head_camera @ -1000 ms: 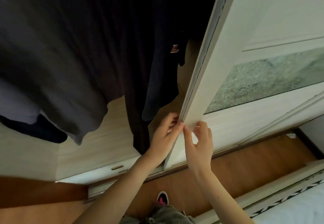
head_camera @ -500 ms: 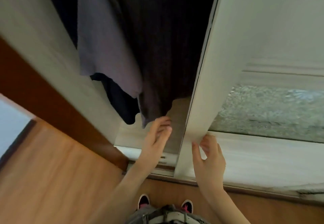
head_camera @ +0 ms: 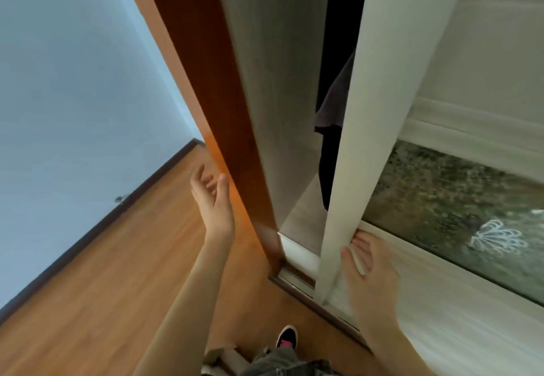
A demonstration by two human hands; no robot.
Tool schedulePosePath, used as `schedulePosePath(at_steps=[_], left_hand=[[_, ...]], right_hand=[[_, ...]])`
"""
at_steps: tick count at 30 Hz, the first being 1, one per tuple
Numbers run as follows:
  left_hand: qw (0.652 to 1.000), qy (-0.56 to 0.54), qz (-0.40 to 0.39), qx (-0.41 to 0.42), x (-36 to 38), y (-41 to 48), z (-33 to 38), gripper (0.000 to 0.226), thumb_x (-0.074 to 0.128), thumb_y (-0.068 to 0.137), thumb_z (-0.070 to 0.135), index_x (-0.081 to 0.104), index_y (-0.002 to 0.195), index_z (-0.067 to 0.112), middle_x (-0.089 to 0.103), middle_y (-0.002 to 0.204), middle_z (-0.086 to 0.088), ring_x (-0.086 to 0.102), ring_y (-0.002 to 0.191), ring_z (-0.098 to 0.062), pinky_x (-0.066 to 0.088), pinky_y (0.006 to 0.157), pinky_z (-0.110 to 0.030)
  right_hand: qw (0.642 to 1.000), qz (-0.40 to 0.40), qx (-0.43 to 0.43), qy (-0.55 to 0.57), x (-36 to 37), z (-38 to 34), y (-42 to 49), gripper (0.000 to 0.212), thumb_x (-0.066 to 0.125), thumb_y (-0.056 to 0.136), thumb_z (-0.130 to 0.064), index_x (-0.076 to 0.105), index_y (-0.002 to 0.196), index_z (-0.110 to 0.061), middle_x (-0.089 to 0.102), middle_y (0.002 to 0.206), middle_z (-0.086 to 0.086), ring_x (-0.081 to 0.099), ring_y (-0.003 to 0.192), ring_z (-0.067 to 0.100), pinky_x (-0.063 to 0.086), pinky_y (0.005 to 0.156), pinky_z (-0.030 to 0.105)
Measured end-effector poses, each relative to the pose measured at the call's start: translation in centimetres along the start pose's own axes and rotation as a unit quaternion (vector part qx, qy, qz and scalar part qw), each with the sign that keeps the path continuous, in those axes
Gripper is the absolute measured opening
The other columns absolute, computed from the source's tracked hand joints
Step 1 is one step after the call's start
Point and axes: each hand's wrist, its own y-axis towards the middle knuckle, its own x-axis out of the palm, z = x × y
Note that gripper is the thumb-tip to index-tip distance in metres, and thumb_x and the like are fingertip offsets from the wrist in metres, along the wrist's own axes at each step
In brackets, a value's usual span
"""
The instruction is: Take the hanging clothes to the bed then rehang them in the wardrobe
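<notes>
The white sliding wardrobe door [head_camera: 379, 87] leaves only a narrow gap to the wardrobe's side panel [head_camera: 273, 81]. Through that gap I see a strip of dark hanging clothes [head_camera: 332, 104], mostly hidden. My right hand [head_camera: 368, 263] lies flat on the door's face near its left edge, fingers spread, holding nothing. My left hand [head_camera: 213, 199] hovers free to the left of the brown wardrobe side [head_camera: 206, 66], palm open, touching nothing.
The door carries a frosted glass panel [head_camera: 459, 199] with a white flower pattern. A pale blue wall [head_camera: 73, 95] with a dark skirting board stands at left above the wooden floor [head_camera: 103, 287]. My shoe [head_camera: 287, 337] is near the door track [head_camera: 297, 275].
The door has slid left, narrowing the opening over the clothes. My left hand has come off the door edge and moved left into free air. The view has swung left.
</notes>
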Motion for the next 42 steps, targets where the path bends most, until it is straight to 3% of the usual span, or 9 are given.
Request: schedulePosePath(at_steps=[5,7,10,13,19,23,31,37,42], left_hand=[[0.995,-0.037,-0.092,-0.004,-0.5,3.1,0.7,0.05,0.04,0.098,0.05,0.029,0.145,0.039,0.041,0.135,0.025,0.047,0.112,0.008,0.037,0.09,-0.013],[0.993,-0.046,-0.11,-0.019,-0.8,3.9,0.6,0.05,0.039,0.098,0.047,0.029,0.146,0.035,0.042,0.137,0.023,0.048,0.112,0.007,0.037,0.084,-0.008],[0.991,-0.044,-0.119,-0.031,-1.3,5.1,0.0,0.047,0.042,0.098,0.047,0.039,0.142,0.031,0.049,0.141,0.011,0.051,0.123,-0.006,0.04,0.09,-0.013],[0.991,-0.036,-0.125,-0.028,-1.6,6.0,-0.5,0.038,0.044,0.098,0.043,0.046,0.133,0.029,0.059,0.129,0.004,0.058,0.115,-0.01,0.044,0.09,-0.019],[0.99,-0.046,-0.124,-0.056,-1.1,6.1,-1.2,0.04,0.048,0.096,0.043,0.043,0.136,0.036,0.055,0.135,0.005,0.055,0.121,-0.013,0.045,0.102,-0.031],[0.989,-0.034,-0.129,-0.058,-1.2,6.1,-1.3,0.043,0.047,0.097,0.042,0.039,0.139,0.038,0.051,0.14,0.007,0.052,0.125,-0.014,0.042,0.108,-0.037],[0.99,-0.022,-0.125,-0.058,-1.1,6.0,-0.9,0.044,0.047,0.098,0.038,0.038,0.141,0.037,0.049,0.141,0.009,0.049,0.126,-0.013,0.04,0.108,-0.035],[0.988,-0.033,-0.138,-0.067,-1.4,5.8,-1.0,0.044,0.048,0.097,0.04,0.039,0.14,0.037,0.05,0.141,0.008,0.05,0.127,-0.014,0.04,0.11,-0.039],[0.982,-0.008,-0.172,-0.073,-2.7,6.2,0.3,0.047,0.042,0.098,0.045,0.035,0.144,0.036,0.045,0.146,0.009,0.046,0.131,-0.015,0.039,0.106,-0.031]], right_hand=[[0.998,-0.04,-0.019,0.043,3.9,-1.2,1.0,0.027,0.064,0.089,-0.012,0.062,0.115,-0.021,0.067,0.113,-0.007,0.062,0.108,0.006,0.05,0.095,0.028],[0.996,-0.059,-0.024,0.067,5.4,-1.9,1.2,0.03,0.063,0.09,-0.009,0.062,0.118,-0.018,0.067,0.115,-0.005,0.062,0.111,0.004,0.05,0.096,0.025],[0.991,-0.088,-0.016,0.097,7.5,-2.9,1.7,0.032,0.061,0.091,-0.007,0.061,0.119,-0.022,0.066,0.116,-0.008,0.061,0.111,0.0,0.049,0.095,0.018],[0.986,-0.115,-0.009,0.119,9.4,-3.6,2.1,0.035,0.059,0.092,-0.005,0.06,0.124,-0.019,0.065,0.121,-0.006,0.06,0.114,0.001,0.046,0.093,0.011],[0.982,-0.141,-0.017,0.127,12.7,-4.7,2.7,0.041,0.057,0.092,-0.001,0.057,0.13,-0.017,0.063,0.125,-0.006,0.058,0.117,0.0,0.043,0.094,0.008],[0.979,-0.155,-0.014,0.133,13.8,-5.0,2.9,0.045,0.055,0.093,0.0,0.055,0.134,-0.019,0.061,0.129,-0.007,0.056,0.12,0.0,0.042,0.099,0.014],[0.976,-0.186,-0.016,0.111,14.5,-5.3,3.3,0.054,0.056,0.089,0.003,0.054,0.136,-0.023,0.059,0.134,-0.011,0.052,0.126,0.0,0.041,0.106,0.022],[0.958,-0.258,0.02,0.124,14.4,-6.4,3.9,0.061,0.054,0.091,0.004,0.046,0.143,-0.027,0.051,0.136,-0.02,0.045,0.13,-0.002,0.037,0.11,0.024],[0.949,-0.303,0.016,0.087,13.6,-7.1,4.7,0.062,0.049,0.092,0.006,0.04,0.147,-0.022,0.046,0.148,-0.008,0.042,0.137,0.006,0.035,0.114,0.034]])
